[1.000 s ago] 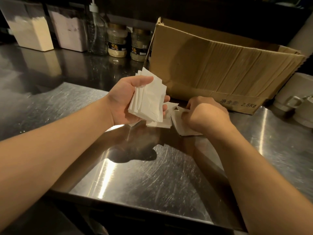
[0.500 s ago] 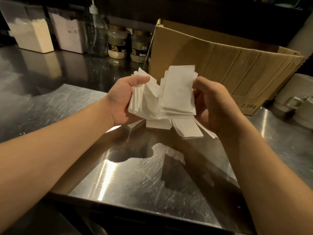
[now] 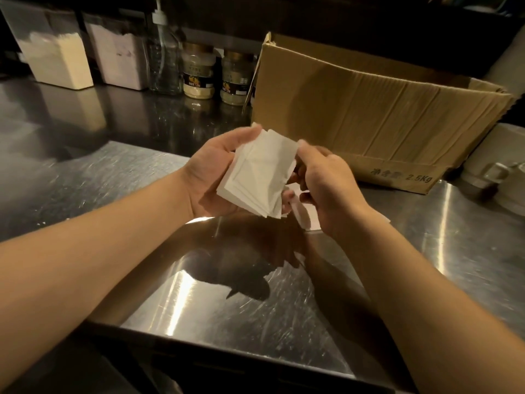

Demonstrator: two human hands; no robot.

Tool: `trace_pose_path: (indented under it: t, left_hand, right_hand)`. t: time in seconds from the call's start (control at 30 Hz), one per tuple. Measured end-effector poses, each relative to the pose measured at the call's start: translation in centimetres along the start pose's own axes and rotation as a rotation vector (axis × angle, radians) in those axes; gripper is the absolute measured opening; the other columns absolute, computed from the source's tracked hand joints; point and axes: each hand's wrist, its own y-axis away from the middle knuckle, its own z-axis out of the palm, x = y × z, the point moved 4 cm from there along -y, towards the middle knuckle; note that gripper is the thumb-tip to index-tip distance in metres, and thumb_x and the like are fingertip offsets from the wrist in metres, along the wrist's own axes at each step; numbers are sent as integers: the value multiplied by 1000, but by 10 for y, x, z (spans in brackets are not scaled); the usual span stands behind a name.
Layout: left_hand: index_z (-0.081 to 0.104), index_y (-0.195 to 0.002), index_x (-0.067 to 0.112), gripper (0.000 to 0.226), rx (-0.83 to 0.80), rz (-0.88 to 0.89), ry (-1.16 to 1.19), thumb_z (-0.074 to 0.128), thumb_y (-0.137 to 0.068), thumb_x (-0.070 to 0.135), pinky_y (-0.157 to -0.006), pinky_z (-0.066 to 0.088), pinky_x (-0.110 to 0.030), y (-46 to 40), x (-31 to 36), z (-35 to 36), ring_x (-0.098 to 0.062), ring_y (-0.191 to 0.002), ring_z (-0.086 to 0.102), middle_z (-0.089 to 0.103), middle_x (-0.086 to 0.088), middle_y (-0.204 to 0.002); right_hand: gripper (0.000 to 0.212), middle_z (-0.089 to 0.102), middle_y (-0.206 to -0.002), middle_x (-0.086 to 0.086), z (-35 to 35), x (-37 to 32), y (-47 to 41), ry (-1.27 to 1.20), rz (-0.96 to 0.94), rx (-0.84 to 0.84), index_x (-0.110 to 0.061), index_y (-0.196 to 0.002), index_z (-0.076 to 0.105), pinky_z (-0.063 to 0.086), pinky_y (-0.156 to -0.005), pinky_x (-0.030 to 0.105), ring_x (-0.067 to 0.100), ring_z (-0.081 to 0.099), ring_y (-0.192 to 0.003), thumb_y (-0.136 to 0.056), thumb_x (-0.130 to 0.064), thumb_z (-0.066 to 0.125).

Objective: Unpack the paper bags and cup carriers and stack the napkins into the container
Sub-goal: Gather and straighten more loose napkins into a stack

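The scene is dim and warm-toned, the upper background nearly black. Light falls from above, leaving bright streaked glare on the scratched steel counter [image 3: 85, 177], strongest near its front edge and along a thin vertical streak toward the right edge. The forearms and both hands throw a dark merged shadow and reflection onto the counter's middle. The napkin stack [image 3: 260, 172] is the brightest thing, slightly soft. The cardboard box [image 3: 377, 123] is evenly lit; its printed text is blurry. The jars [image 3: 198, 71] at the back edge are murky. Wide-angle distortion bends lines at the frame's edges.
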Motion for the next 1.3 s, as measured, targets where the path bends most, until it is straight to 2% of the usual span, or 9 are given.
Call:
trace_pose_path:
  t: [0.2,0.37,0.5,0.6,0.7,0.77,0.87,1.13,1.3]
  left_hand:
    - [58,-122,16,48,-149,-95,-19,49,-79,34,-72,63,-46,11,-4,14,-29,-78,72,73,-13,-90]
    - [53,-134,19,69,-290,-181,-39,72,-70,31,-80,62,-50,15,-12,12,-35,-90,73,73,-16,-101]
    - [79,-115,17,52,-212,-134,-53,65,-78,50,-84,62,-50,14,-8,7,-36,-99,71,73,-15,-107]
    - [75,-124,14,70,-178,-58,-47,69,-76,66,-87,63,-42,14,2,6,-31,-106,69,71,-14,-114]
    - [72,-120,9,71,-4,72,-383,95,-62,42,-77,63,-36,9,7,13,-24,-99,74,73,-10,-112]
    - [73,-111,10,43,117,151,-659,90,-72,15,-76,63,-31,7,10,27,-20,-95,76,73,-7,-113]
    - [72,-109,16,40,241,243,-702,86,-75,0,-85,64,-39,4,7,37,-22,-101,74,74,-7,-111]
    - [52,-133,42,69,193,247,-962,88,-80,19,-87,61,-26,8,-27,37,-10,-103,67,66,13,-114]
    - [59,-130,40,61,185,240,-866,88,-80,20,-89,59,-28,4,-23,36,-16,-105,70,69,2,-114]
  right_hand:
    - [47,68,-113,-10,-3,-10,-3,386,-252,-270,-22,-127,58,58,-77,24,10,67,-101,-90,-49,71]
    - [32,75,-102,-5,-8,-11,3,383,-228,-464,-21,-113,69,62,-89,39,13,73,-97,-87,-37,77]
    - [29,73,-102,-4,-17,-14,9,333,-293,-401,-19,-111,67,63,-83,34,12,72,-94,-87,-31,79]
    - [28,72,-106,1,-35,-9,12,239,-339,-255,-18,-111,65,63,-85,39,17,72,-97,-89,-31,76]
    - [25,73,-105,6,-55,3,16,131,-341,-140,-15,-110,64,61,-88,49,25,72,-98,-91,-25,76]
    - [27,73,-106,8,-66,9,19,94,-330,-175,-14,-111,62,62,-86,49,26,73,-97,-89,-16,77]
    - [32,71,-106,11,-77,17,26,148,-364,-214,-14,-113,61,63,-80,44,28,72,-95,-88,-3,76]
    - [51,69,-109,-5,-84,42,21,352,-327,-249,-35,-116,57,62,-87,37,12,70,-99,-80,-10,83]
    - [45,71,-109,2,-82,37,23,212,-316,-230,-25,-113,59,62,-85,39,18,72,-100,-82,-2,81]
